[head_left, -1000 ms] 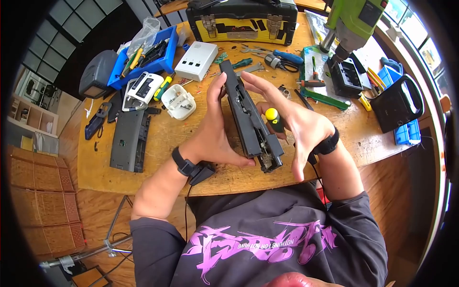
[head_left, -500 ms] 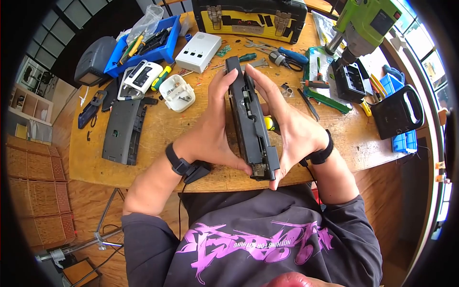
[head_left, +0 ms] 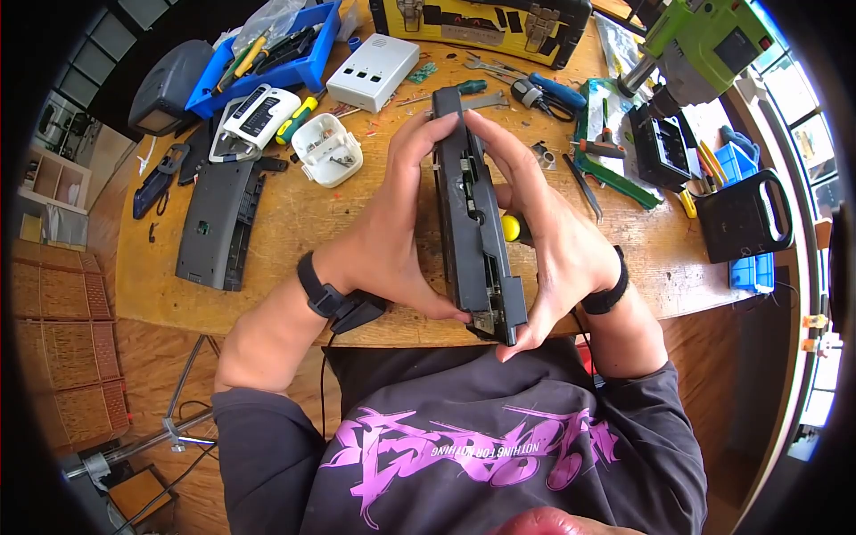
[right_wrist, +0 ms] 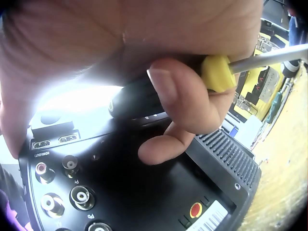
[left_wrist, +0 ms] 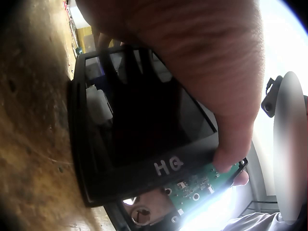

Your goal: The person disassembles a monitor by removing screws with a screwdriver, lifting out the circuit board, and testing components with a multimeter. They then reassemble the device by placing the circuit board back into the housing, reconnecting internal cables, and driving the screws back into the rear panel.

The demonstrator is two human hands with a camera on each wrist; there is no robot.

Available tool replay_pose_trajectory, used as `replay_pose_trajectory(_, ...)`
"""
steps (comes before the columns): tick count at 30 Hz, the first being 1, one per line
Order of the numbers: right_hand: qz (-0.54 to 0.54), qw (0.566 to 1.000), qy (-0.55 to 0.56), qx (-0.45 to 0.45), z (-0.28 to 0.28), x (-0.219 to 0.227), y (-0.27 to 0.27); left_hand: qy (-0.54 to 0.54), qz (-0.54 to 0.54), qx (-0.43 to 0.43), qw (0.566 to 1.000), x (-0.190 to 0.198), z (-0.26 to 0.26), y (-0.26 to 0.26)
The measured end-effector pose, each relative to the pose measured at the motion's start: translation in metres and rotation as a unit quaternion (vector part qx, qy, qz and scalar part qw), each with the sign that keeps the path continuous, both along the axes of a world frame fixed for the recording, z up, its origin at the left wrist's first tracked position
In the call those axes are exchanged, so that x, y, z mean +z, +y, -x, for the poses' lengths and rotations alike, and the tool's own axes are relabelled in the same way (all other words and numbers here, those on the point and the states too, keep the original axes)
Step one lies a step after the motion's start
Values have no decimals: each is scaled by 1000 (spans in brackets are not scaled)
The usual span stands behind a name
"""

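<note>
A black monitor (head_left: 468,241) stands on edge between both hands, close over the table's near edge. My left hand (head_left: 379,232) grips its screen side, fingers at the far end and thumb at the near end. In the left wrist view, the dark glossy screen (left_wrist: 144,120) has HQ on its frame, and a green circuit board (left_wrist: 195,187) shows past that frame. Against the connector side, my right hand (head_left: 562,232) steadies the monitor with fingertips and thumb. Its curled fingers also hold a screwdriver (right_wrist: 219,74) with a yellow and black handle. Sockets (right_wrist: 83,196) line the back panel.
Left on the table lie a dark grey cover (head_left: 214,227) and a white box of small parts (head_left: 328,152). Behind are a blue tool tray (head_left: 209,98), a white box (head_left: 373,76) and a yellow-black toolbox (head_left: 481,31). A green drill (head_left: 713,49) stands at the right.
My right hand has closed in on the monitor, its thumb coming to the near end. The monitor has turned more upright in view, and the head view has shifted slightly.
</note>
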State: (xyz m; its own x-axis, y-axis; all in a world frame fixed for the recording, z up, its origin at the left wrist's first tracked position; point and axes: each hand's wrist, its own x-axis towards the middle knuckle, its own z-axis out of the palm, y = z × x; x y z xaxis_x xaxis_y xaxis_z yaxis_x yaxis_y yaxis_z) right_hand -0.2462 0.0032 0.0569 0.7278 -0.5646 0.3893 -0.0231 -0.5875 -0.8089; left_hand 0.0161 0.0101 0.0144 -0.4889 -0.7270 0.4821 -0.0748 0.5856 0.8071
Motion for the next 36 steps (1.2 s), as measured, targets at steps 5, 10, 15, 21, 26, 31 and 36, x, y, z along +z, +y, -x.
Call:
replay_pose_trajectory(5, 35, 999, -4, -36, 1, 1, -1, 15, 0, -34, 999, -5, 4, 6)
replay_pose_trajectory(10, 46, 997, -7, -65, 1, -2, -1, 53, -21, -37, 998, -4, 11, 15)
replay_pose_trajectory(15, -6, 999, 6, -38, 1, -4, 0, 41, -33, -29, 998, 0, 9, 16)
replay_pose_trajectory(21, -24, 999, 8, -35, 4, -3, -4, 21, -20, -31, 999, 3, 6, 14)
replay_pose_trajectory(26, -11, 1000, 0, -28, 3, -4, -4, 13, -42, -21, 999, -1, 6, 14)
replay_pose_trajectory(31, -18, 999, 4, -29, 3, -4, -3, 12, 11, -39, 999, 2, 6, 9)
replay_pose_trajectory(36, -24, 999, 18, -33, 4, -3, -2, 1, -27, -26, 999, -2, 8, 14)
